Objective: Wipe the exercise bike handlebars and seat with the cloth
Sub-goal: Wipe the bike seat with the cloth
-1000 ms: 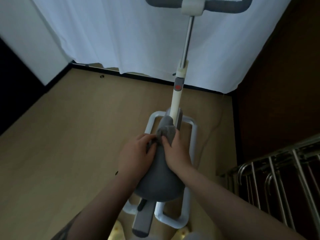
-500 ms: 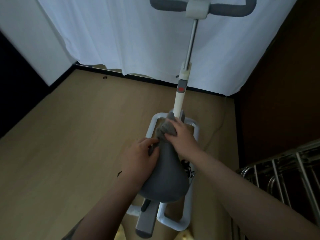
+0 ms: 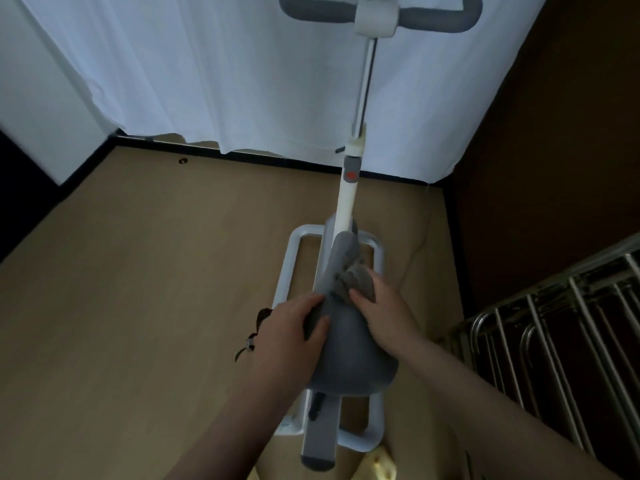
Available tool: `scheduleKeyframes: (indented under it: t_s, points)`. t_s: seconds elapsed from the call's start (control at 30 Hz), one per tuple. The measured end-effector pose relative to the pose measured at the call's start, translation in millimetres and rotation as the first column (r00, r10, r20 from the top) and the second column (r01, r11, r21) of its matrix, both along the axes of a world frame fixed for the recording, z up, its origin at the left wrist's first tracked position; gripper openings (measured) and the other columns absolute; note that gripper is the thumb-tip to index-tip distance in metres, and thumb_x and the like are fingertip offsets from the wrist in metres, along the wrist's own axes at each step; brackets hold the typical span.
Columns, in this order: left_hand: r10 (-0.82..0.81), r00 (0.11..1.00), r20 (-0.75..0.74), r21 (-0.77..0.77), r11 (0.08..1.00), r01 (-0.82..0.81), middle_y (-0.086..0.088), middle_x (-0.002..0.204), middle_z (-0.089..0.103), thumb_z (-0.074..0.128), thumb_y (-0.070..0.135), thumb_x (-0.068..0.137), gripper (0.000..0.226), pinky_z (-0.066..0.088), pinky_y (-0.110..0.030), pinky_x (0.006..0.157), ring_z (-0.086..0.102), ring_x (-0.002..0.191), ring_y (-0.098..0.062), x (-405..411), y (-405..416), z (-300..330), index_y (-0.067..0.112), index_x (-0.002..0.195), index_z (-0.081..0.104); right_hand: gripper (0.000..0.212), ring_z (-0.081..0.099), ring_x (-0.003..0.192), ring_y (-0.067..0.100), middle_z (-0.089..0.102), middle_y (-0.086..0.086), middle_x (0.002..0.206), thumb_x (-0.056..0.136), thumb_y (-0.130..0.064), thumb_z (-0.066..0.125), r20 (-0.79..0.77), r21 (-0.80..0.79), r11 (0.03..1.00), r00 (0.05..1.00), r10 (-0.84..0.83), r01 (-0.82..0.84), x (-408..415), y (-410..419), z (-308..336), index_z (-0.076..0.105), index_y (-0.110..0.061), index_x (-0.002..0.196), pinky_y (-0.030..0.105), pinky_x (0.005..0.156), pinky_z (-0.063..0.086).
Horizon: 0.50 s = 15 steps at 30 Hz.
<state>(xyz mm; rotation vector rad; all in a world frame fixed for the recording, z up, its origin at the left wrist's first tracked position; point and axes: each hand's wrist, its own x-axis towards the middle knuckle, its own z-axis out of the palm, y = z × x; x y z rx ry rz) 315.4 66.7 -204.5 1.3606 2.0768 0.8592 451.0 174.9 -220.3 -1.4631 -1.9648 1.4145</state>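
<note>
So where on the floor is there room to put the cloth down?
The big bare floor left of the bike base, up to the curtain. The right is crowded: a metal rack stands near the base, leaving a narrow strip.

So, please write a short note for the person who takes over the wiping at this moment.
Left hand: gripping the left side of the seat, steadying it.
Right hand: pressing the bunched grey cloth on the seat's narrow front end.
Handlebars: far up at the top of the post, untouched now.
Done: cannot tell beyond the seat's front being wiped.
Left: rest of seat, possibly handlebars.
</note>
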Motion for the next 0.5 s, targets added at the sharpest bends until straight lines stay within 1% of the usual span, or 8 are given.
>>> scheduleKeyframes:
  t_s: [0.03,0.1,0.2,0.23,0.3,0.4,0.43,0.5]
  points:
    - [-0.018,1.0,-0.022,-0.006,1.0,0.018,0.014,0.127,0.056,0.055,0.031,0.093,0.039,0.041,-0.025,0.098,0.051,0.116,-0.006,0,-1,1,0.029,0.132,0.053,0.038,0.056,0.115,0.012,0.061,-0.012,0.125,0.095,-0.045,0.05,0.01,-0.002,1.0,1.0,-0.006,0.006,12,-11,-3,0.046,-0.04,0.132,0.044,0.101,0.045]
    - [-0.06,0.996,-0.068,0.02,0.998,0.062,0.014,0.133,0.053,0.053,0.032,0.094,0.04,0.038,-0.026,0.103,0.048,0.121,-0.006,-3,-4,-1,0.027,0.133,0.052,0.024,0.06,0.106,0.011,0.065,-0.014,0.113,0.093,-0.046,0.053,-0.004,-0.057,0.997,0.998,-0.058,0.058,23,-20,-6,0.053,-0.045,0.117,0.044,0.097,0.048]
    - [-0.111,0.99,-0.09,0.102,0.988,0.12,0.013,0.133,0.054,0.049,0.033,0.093,0.036,0.041,-0.033,0.103,0.049,0.12,-0.007,-3,-9,-7,0.026,0.127,0.059,0.012,0.061,0.103,0.016,0.068,-0.007,0.108,0.092,-0.038,0.056,-0.003,-0.071,0.984,0.986,-0.166,0.166,7,-14,0,0.059,-0.041,0.103,0.043,0.095,0.047]
    - [-0.117,0.99,-0.08,0.122,0.984,0.127,0.012,0.132,0.055,0.047,0.033,0.091,0.037,0.043,-0.035,0.101,0.05,0.118,-0.008,-2,-11,-10,0.026,0.124,0.061,0.014,0.061,0.104,0.018,0.067,-0.006,0.109,0.092,-0.037,0.055,0.004,-0.061,0.979,0.981,-0.195,0.195,0,-15,5,0.06,-0.039,0.106,0.041,0.095,0.046]
    - [-0.133,0.988,-0.075,0.138,0.98,0.142,0.012,0.131,0.056,0.047,0.031,0.091,0.035,0.042,-0.033,0.101,0.05,0.118,-0.008,-1,-13,-12,0.025,0.122,0.063,0.023,0.059,0.104,0.017,0.065,-0.006,0.112,0.094,-0.039,0.053,0.011,-0.037,0.975,0.975,-0.221,0.221,-4,-27,10,0.058,-0.036,0.116,0.038,0.092,0.046]
    - [-0.19,0.978,-0.086,0.147,0.968,0.201,0.013,0.133,0.054,0.054,0.027,0.094,0.03,0.04,-0.032,0.102,0.048,0.12,-0.008,-8,-15,-13,0.026,0.123,0.063,0.028,0.059,0.103,0.01,0.063,-0.013,0.113,0.093,-0.039,0.056,0.036,0.033,0.98,0.98,-0.196,0.195,15,-56,10,0.056,-0.038,0.121,0.035,0.089,0.049]
    - [-0.213,0.973,-0.091,0.15,0.963,0.224,0.013,0.134,0.053,0.054,0.029,0.094,0.03,0.04,-0.032,0.103,0.047,0.121,-0.008,-12,-14,-13,0.026,0.123,0.062,0.027,0.06,0.104,0.011,0.064,-0.013,0.113,0.092,-0.037,0.058,-0.029,0.005,0.976,0.975,-0.219,0.219,24,-64,8,0.058,-0.038,0.119,0.036,0.09,0.05]
    - [-0.252,0.964,-0.089,0.145,0.954,0.263,0.013,0.135,0.052,0.053,0.032,0.095,0.031,0.039,-0.033,0.103,0.045,0.122,-0.007,-16,-13,-14,0.026,0.125,0.061,0.023,0.063,0.106,0.013,0.067,-0.01,0.11,0.092,-0.028,0.06,-0.227,-0.148,0.926,0.899,-0.374,0.348,28,-78,4,0.062,-0.038,0.112,0.037,0.091,0.051]
